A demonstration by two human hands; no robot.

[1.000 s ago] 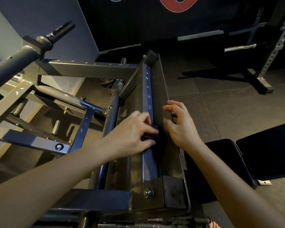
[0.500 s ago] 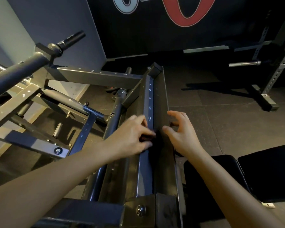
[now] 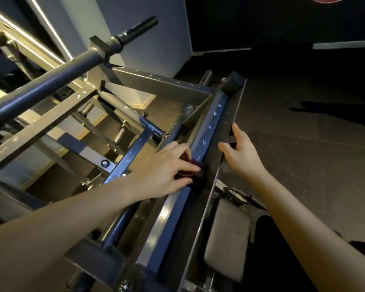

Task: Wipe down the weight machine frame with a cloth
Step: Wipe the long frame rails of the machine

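Observation:
A grey steel weight machine frame (image 3: 169, 220) runs from the bottom centre up toward the middle, with a perforated square rail (image 3: 211, 121) and a flat side plate beside it. My left hand (image 3: 167, 169) presses a dark maroon cloth (image 3: 198, 172) onto the rail, fingers curled over the cloth. My right hand (image 3: 241, 153) rests with fingers spread on the top edge of the side plate, just right of the cloth, holding nothing. Most of the cloth is hidden under my left hand.
A dark bar with a knurled sleeve (image 3: 135, 30) crosses diagonally at upper left above grey cross-members (image 3: 156, 83). A padded bench seat (image 3: 226, 239) lies below right of the rail. Dark rubber floor (image 3: 303, 165) spreads to the right. A pale wall (image 3: 152, 28) stands behind.
The view has tilted and moved closer to the frame. My left hand with the cloth has slid a little along the rail; my right hand's fingers have spread wider on the side plate.

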